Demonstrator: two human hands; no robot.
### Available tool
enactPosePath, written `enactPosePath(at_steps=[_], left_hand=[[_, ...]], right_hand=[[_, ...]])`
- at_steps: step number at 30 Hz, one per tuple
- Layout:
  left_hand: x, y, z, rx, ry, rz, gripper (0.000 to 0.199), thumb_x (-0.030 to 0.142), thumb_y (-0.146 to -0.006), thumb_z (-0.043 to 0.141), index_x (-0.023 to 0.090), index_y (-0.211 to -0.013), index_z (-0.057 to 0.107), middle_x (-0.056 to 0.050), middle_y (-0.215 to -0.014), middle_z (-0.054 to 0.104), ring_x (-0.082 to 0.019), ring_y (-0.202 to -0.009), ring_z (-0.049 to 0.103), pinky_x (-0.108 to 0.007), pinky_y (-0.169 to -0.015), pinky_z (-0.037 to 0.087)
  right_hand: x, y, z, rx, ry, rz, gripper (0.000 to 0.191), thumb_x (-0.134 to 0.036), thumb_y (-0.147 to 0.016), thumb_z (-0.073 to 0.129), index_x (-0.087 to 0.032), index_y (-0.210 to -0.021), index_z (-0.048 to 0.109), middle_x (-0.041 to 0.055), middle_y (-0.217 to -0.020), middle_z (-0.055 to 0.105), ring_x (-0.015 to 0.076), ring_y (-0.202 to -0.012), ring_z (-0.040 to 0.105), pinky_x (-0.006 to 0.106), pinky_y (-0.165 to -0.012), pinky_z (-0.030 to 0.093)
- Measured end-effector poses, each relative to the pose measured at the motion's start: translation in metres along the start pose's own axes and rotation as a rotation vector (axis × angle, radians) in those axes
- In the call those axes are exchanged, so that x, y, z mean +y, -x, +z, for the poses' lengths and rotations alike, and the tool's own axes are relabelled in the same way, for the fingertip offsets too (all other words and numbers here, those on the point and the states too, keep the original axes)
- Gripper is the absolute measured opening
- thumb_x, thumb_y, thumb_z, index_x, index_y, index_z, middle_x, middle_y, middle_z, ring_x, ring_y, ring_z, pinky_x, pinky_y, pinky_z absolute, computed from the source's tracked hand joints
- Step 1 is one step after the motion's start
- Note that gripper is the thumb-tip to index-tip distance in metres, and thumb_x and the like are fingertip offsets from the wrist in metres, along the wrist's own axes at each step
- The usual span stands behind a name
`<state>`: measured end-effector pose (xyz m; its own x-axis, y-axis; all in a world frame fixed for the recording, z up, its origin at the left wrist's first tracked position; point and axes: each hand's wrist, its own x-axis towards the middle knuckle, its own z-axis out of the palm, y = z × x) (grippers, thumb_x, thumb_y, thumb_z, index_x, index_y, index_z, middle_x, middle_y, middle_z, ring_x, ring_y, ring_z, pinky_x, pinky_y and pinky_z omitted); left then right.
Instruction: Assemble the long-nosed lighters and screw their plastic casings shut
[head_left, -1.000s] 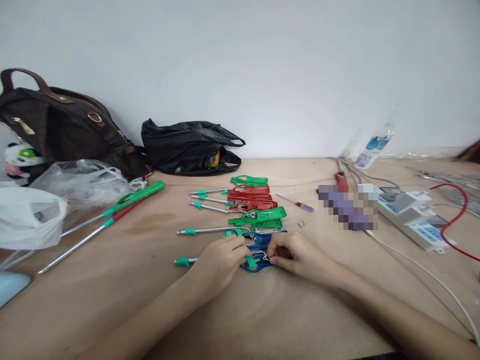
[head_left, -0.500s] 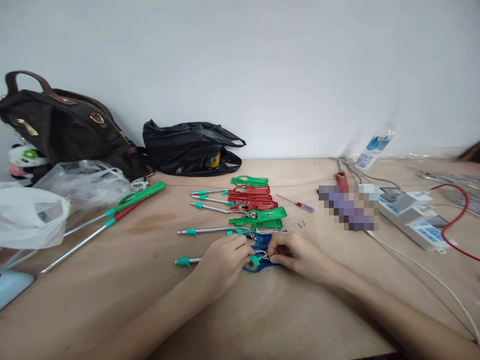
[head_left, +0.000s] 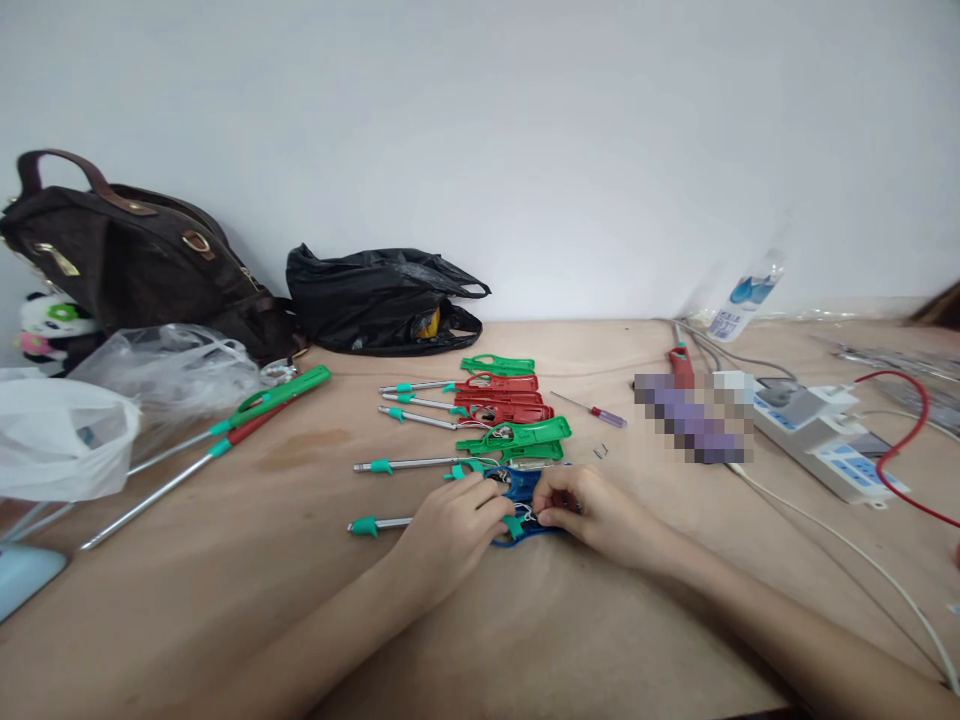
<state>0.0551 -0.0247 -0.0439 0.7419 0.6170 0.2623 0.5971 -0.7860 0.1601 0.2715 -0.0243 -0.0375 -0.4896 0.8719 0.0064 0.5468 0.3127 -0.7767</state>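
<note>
My left hand [head_left: 448,533] and my right hand [head_left: 592,513] both pinch a blue plastic handle shell [head_left: 523,484] lying on the wooden table [head_left: 480,640]. Fine white wires show between my fingertips. A metal rod with a teal tip [head_left: 375,524] runs out to the left from under my left hand. Just beyond lie several similar pieces: a green shell [head_left: 529,436], red shells [head_left: 502,396] and another green one [head_left: 498,364], each with a metal rod.
Two assembled long tools [head_left: 225,435] lie at the left, near clear plastic bags [head_left: 90,410], a brown handbag [head_left: 127,260] and a black bag [head_left: 382,298]. A small screwdriver [head_left: 592,408], a white power strip [head_left: 821,440] with cables and a bottle [head_left: 739,300] are at the right.
My hands have stayed on the blue shell, with only small finger movements. The view has shifted slightly.
</note>
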Motion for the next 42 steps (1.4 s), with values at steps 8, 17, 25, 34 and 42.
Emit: enactPosePath(at_steps=[8, 17, 25, 34, 42], left_hand=[[-0.005, -0.001, 0.005, 0.175, -0.114, 0.123, 0.024, 0.023, -0.100, 0.043, 0.017, -0.087, 0.063, -0.004, -0.088, 0.062, -0.017, -0.075, 0.055, -0.027, -0.063, 0.044], [-0.011, -0.003, 0.007, 0.231, -0.107, 0.158, 0.037, 0.030, -0.102, 0.035, 0.016, -0.078, 0.059, -0.004, -0.079, 0.061, -0.016, -0.068, 0.053, -0.026, -0.060, 0.041], [-0.010, 0.000, 0.010, 0.229, -0.086, 0.162, 0.027, 0.025, -0.101, 0.039, 0.017, -0.092, 0.063, -0.004, -0.084, 0.062, -0.016, -0.074, 0.056, -0.025, -0.063, 0.044], [-0.012, -0.001, 0.009, 0.254, -0.082, 0.175, 0.030, 0.024, -0.102, 0.038, 0.017, -0.088, 0.064, -0.004, -0.084, 0.062, -0.014, -0.069, 0.054, -0.024, -0.061, 0.042], [-0.012, -0.001, 0.010, 0.298, -0.096, 0.224, 0.027, 0.020, -0.100, 0.040, 0.016, -0.088, 0.064, -0.003, -0.082, 0.061, -0.014, -0.068, 0.052, -0.024, -0.059, 0.040]], right_hand=[[-0.002, 0.000, -0.001, 0.001, -0.003, 0.010, 0.020, 0.002, -0.074, 0.055, -0.018, -0.072, 0.057, -0.0025, -0.070, 0.058, 0.0119, -0.065, 0.051, 0.023, -0.059, 0.036], [-0.003, 0.001, 0.002, 0.032, 0.064, -0.026, 0.022, 0.004, -0.073, 0.056, -0.018, -0.072, 0.057, -0.0012, -0.073, 0.060, 0.0129, -0.068, 0.052, 0.024, -0.064, 0.037], [0.000, 0.001, 0.002, 0.059, 0.048, -0.037, 0.021, 0.003, -0.075, 0.056, -0.017, -0.074, 0.059, 0.0000, -0.076, 0.063, 0.0138, -0.071, 0.055, 0.025, -0.065, 0.039], [-0.003, 0.001, -0.001, 0.042, -0.001, -0.026, 0.018, 0.000, -0.077, 0.058, -0.018, -0.074, 0.061, -0.0014, -0.072, 0.064, 0.0123, -0.065, 0.055, 0.023, -0.061, 0.040], [-0.005, 0.003, 0.000, 0.068, 0.028, -0.066, 0.020, 0.001, -0.075, 0.057, -0.018, -0.075, 0.062, -0.0013, -0.074, 0.066, 0.0126, -0.068, 0.059, 0.023, -0.063, 0.044]])
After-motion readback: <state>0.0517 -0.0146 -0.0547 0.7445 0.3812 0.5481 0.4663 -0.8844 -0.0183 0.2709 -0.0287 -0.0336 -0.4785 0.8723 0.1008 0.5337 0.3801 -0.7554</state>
